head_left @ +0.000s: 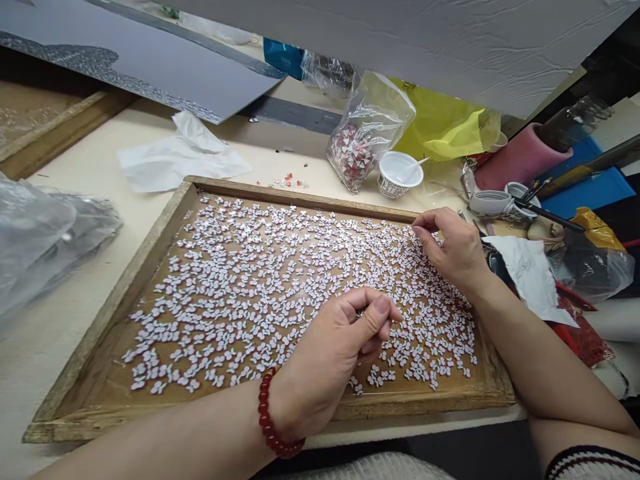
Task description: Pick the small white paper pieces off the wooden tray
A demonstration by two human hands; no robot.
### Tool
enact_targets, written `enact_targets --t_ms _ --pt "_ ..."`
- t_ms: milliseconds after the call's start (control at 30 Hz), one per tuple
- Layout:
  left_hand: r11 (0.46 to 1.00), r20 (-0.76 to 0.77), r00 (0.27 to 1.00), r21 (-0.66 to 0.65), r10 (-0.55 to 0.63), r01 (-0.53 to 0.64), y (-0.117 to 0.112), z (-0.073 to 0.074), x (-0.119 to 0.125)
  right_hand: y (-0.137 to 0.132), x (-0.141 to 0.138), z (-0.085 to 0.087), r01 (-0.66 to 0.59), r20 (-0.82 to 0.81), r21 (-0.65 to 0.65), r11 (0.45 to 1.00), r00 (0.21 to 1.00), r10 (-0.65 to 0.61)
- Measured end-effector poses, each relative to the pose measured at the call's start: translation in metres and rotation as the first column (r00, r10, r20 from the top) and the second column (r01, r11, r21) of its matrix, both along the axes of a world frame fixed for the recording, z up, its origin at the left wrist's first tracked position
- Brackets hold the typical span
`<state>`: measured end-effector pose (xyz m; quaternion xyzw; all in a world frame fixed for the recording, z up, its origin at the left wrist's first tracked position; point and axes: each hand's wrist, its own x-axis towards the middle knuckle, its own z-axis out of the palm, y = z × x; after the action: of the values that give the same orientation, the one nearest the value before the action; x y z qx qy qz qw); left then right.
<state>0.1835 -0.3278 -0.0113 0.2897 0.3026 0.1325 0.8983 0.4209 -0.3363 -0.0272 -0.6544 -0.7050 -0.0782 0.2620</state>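
Note:
A shallow wooden tray (150, 240) lies before me, covered with several small pale lilac flower-shaped pieces (250, 280). My left hand (330, 353), a red bead bracelet on its wrist, hovers over the tray's near middle with thumb and fingers pinched on something tiny and metallic that I cannot make out. My right hand (450, 250) is curled over the tray's far right corner, its fingertips pinched together close to the pieces there; what they hold is hidden.
Behind the tray stand a clear bag of red and white pieces (357, 150), a small white cup (399, 175) and a yellow bag (445, 127). Crumpled white paper (180, 157) lies back left, plastic wrap (45, 240) at left. Tools, a pink roll (515, 160) and clutter crowd the right.

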Motion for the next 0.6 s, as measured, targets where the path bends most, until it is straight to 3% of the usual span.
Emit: enact_targets --t_ms 333,600 --pt "0.996 0.039 0.999 -0.085 -0.008 0.011 0.0 -0.001 0.001 0.007 0.007 -0.007 0.112 0.186 -0.106 0.988 0.978 -0.091" --pt "0.998 0.052 0.998 -0.058 -0.024 0.026 -0.002 -0.003 0.001 0.013 0.007 -0.01 0.164 0.274 -0.129 0.978 0.954 -0.124"
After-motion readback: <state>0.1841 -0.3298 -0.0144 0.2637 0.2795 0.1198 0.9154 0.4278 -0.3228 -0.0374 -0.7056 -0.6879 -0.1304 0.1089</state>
